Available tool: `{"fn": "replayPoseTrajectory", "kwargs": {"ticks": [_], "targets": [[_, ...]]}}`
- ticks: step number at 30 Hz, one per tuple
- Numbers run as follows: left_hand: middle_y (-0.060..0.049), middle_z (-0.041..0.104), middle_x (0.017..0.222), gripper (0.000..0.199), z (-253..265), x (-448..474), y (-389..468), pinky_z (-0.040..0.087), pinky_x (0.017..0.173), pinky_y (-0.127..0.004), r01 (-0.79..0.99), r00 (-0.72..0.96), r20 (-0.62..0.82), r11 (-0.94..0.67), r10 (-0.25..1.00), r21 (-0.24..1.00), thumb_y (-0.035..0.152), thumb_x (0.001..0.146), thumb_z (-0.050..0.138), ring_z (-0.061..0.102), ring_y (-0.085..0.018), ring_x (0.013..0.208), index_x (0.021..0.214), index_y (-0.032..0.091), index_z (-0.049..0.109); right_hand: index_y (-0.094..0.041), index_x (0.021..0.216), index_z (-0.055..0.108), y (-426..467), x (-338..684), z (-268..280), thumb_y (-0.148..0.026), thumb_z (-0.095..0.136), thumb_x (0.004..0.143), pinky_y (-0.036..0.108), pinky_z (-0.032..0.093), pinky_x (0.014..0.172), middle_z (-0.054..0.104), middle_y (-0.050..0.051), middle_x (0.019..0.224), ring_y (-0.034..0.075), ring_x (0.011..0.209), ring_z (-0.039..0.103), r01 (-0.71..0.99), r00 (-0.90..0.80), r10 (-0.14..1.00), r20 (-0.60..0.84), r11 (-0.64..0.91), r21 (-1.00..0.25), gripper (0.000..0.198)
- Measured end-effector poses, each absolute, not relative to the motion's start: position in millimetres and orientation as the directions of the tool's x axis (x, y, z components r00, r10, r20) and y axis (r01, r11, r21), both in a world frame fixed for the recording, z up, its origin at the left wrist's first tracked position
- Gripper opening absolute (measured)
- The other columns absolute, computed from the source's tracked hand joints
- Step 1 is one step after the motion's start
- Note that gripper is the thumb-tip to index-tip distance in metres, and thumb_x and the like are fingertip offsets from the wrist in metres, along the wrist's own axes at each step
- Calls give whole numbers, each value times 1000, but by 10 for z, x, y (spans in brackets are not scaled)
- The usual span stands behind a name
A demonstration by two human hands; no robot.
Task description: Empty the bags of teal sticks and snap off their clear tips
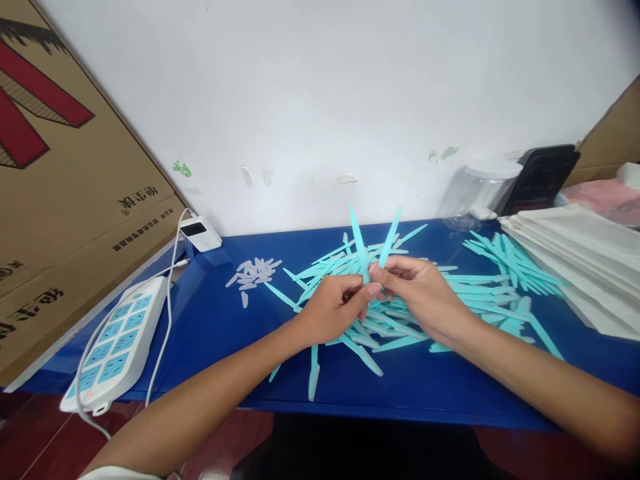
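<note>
Left hand (329, 309) and right hand (424, 292) are gripping slender, pointed sticks (358, 237) over a matching pile (387, 321), inside the table's (210, 320) near edge.

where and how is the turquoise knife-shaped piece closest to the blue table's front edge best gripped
Probably pinch the turquoise piece by the long edges of its broader near end, coming from the blue table's front. That end lies apart from other pieces, whereas the narrower end points toward the pile.

power strip (119, 343), cardboard box (83, 200) (red-printed), clear lidded jar (477, 193), black object (543, 177), perhaps a stand
</note>
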State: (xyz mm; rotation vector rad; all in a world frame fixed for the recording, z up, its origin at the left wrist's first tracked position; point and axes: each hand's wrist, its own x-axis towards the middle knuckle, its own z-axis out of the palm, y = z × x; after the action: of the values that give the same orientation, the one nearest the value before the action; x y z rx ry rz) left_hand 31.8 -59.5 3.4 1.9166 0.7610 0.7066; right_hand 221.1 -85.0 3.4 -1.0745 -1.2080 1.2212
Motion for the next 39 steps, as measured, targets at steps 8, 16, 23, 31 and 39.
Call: {"fn": "replayPoseTrajectory", "kwargs": {"ticks": [8,16,23,31,39], "targets": [[4,47,58,51,99,273,-592,33,55,-25,257,761,115,-458,639,851,58,108,49,42,-10,53,87,17,71,-20,79,75,-830,2379,164,-70,84,74,27,28,51,47,-2,62,10,56,34,46,-36,995,94,96,-994,51],[1,46,66,52,168,209,-566,39,60,-28,221,772,117,-436,624,873,56,112,35,41,-12,58,78,20,50,-24,108,78,-707,2751,356,-72,74,84,29,27,47,52,1,71,11,55,36,197,204,944,259,220,-955,55],[1,46,66,47,66,103,-380,29,55,-31,548,738,248,-772,627,321,45,116,25,38,-13,54,82,21,46,-32,147,60,-750,2921,452,-42,60,104,57,42,115,61,13,149,38,140,53,847,-186,560,807,508,-157,44],[-4,61,76,43,154,25,-361,19,53,-33,549,825,300,-805,478,-226,38,117,26,51,-16,63,96,18,56,-25,115,75,-711,2693,156,-23,51,109,61,39,117,80,8,114,30,127,65,687,-671,544,503,711,148,25],[-3,60,77,36,285,-10,-382,19,52,-34,509,851,347,-780,394,-364,27,117,30,46,-15,65,98,18,59,-16,111,76,-720,2655,121,-32,48,110,41,54,88,77,14,104,26,99,70,681,-634,582,509,732,11,32]]}}
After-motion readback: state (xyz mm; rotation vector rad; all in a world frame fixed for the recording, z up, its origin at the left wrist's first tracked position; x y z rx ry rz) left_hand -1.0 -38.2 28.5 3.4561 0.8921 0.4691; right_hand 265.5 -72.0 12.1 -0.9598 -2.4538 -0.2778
